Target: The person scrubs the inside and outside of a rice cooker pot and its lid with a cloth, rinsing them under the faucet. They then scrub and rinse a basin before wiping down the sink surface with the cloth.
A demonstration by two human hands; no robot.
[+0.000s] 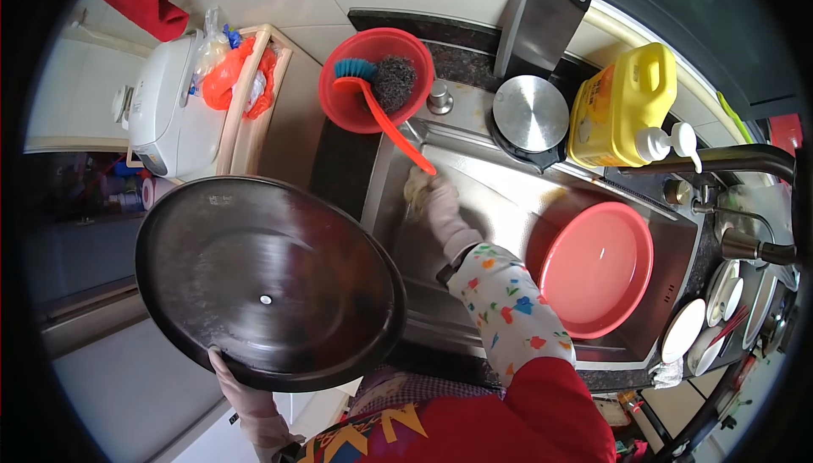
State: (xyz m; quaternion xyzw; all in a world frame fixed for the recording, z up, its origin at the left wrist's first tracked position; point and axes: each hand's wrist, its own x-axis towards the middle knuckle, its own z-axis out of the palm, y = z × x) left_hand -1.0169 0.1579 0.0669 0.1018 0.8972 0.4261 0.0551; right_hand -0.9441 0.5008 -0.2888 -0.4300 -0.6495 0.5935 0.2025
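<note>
My left hand [241,391] grips the near rim of a large dark pot lid [271,243], fingers at its edge. The lid is tilted beside the sink, with a small pale spot near its middle. In the left part of the steel sink [500,158], my right hand [442,202] is closed on a crumpled, yellowish cloth [417,187]. Just above this hand hangs the orange handle of a scrub brush [389,124], whose blue bristles rest in a red basin [334,107]. Both hands appear gloved.
A pink basin [597,268] stands in the sink's right part. Behind are a steel disc-shaped lid [530,114], a cleaver [542,27] and a yellow pump jug [622,107]. Steel wool [394,82] lies in the red basin. Plates [683,332] stand right; a white appliance [165,112] left.
</note>
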